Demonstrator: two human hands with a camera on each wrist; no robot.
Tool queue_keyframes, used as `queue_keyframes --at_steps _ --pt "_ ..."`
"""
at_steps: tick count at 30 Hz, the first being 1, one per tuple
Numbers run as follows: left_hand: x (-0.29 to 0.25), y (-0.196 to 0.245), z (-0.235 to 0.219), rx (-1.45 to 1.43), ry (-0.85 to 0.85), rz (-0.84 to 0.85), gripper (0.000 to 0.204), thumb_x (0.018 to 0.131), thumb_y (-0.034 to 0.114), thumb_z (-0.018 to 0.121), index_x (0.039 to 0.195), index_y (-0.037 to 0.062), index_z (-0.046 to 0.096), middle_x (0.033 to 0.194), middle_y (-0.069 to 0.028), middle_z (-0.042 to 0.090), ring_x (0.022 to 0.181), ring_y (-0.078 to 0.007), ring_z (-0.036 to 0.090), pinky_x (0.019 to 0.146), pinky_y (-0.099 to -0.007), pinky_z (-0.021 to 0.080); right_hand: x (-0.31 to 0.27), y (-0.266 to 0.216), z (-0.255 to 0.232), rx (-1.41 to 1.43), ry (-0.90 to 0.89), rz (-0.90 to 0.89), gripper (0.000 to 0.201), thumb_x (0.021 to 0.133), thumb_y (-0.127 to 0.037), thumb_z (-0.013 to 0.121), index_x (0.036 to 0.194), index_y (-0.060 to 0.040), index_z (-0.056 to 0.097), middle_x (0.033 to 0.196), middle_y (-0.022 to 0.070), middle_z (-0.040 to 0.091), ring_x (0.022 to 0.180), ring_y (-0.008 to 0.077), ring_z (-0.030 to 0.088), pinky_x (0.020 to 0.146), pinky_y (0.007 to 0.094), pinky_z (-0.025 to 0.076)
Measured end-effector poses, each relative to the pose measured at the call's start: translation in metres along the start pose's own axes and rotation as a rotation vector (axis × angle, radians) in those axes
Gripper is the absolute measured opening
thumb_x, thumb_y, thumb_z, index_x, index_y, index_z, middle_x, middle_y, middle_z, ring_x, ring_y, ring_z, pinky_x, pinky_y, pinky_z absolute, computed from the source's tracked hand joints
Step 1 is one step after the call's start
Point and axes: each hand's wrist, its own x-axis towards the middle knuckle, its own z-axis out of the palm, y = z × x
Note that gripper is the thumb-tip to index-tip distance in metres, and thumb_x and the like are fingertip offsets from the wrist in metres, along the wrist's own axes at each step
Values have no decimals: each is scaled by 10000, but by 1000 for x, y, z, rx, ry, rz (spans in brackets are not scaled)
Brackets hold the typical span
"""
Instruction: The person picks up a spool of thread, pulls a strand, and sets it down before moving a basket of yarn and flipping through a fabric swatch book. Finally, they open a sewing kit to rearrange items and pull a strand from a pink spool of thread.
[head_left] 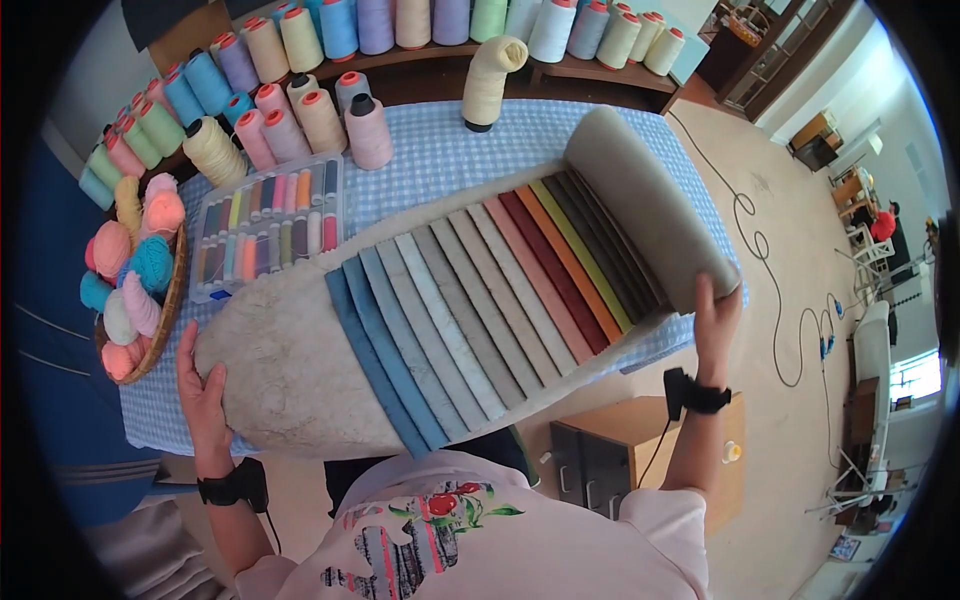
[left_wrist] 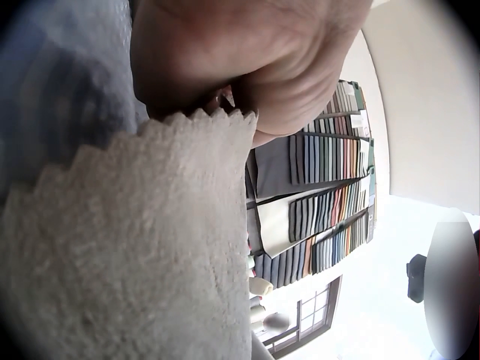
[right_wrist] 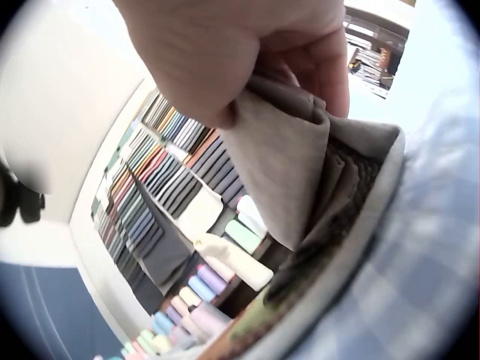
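Note:
A fabric swatch book lies across the checked cloth, its overlapping swatches [head_left: 490, 290] running from blue through grey, pink, red, orange and green to dark brown. At its left end, the left hand [head_left: 205, 400] holds the edge of the beige fabric [head_left: 290, 370]; the left wrist view shows the zigzag-cut fabric edge [left_wrist: 135, 225] against the hand [left_wrist: 247, 60]. The right hand [head_left: 715, 320] grips the lower corner of the grey-brown cover [head_left: 650, 210], folded over at the right end. In the right wrist view the hand [right_wrist: 247, 60] pinches the bunched cover [right_wrist: 281, 157] between thumb and fingers.
Thread cones [head_left: 370, 130] and a bent cream cone [head_left: 485, 85] stand along the back. A clear box of small spools [head_left: 270, 225] and a basket of yarn balls [head_left: 150, 350] are at left. A wooden cabinet [head_left: 620, 425] stands below; cables lie on the floor at right.

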Motion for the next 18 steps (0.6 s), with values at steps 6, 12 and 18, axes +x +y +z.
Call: queue_keyframes --at_steps 6,12,18 --pt "-4 -3 0 -73 24 -54 622 834 10 561 1405 33 313 1381 -102 376 1216 -189 421 1031 -310 319 35 29 -8 168 52 547 579 834 -253 633 1297 33 437 1225 172 500 992 202 543 818 316 457" --pt "-8 -1 0 -84 0 -73 615 854 -4 537 1414 40 288 1389 -114 364 1221 -206 426 1029 -320 332 17 34 -15 -261 -78 90 596 755 -208 703 1280 -30 485 1366 238 398 1255 364 399 1027 406 341" --pt "-7 -4 1 -79 23 -73 605 858 -18 520 1414 45 288 1386 -122 364 1216 -212 432 1026 -323 340 19 17 1 -466 -92 -101 582 698 -228 747 1218 -61 545 1340 245 411 1246 438 356 1031 470 328"
